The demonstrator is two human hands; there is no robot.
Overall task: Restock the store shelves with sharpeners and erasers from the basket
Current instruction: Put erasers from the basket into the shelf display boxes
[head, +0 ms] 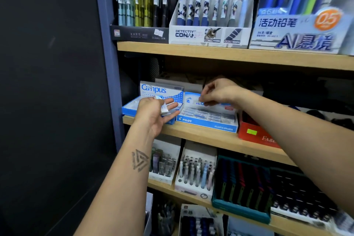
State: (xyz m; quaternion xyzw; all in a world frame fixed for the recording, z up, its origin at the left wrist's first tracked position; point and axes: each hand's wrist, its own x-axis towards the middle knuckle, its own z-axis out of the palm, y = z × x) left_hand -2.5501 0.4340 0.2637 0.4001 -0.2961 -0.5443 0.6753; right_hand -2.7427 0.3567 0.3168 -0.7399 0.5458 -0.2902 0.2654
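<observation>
Risk lies with the left hand (153,111): small white-and-blue wrapped erasers (164,108) rest loosely under its thumb, fingers extended, and could slip to the floor. The right hand (216,92) pinches one white eraser (202,99) over the blue-and-white cardboard Pilot display box (206,120) directly below it; a careless drop may land it crooked.

This is a stationery shop. Wooden shelves (229,55) stand one above another, and each is full of open display boxes. On the top one there are rows of pens in a Detective Conan box (209,35) and a box of mechanical pencils (295,32) with Chinese print. Below stand a Campus box (162,90) and a Pilot eraser box (208,119). A red box (256,136) carries a green price sticker (251,132).
</observation>
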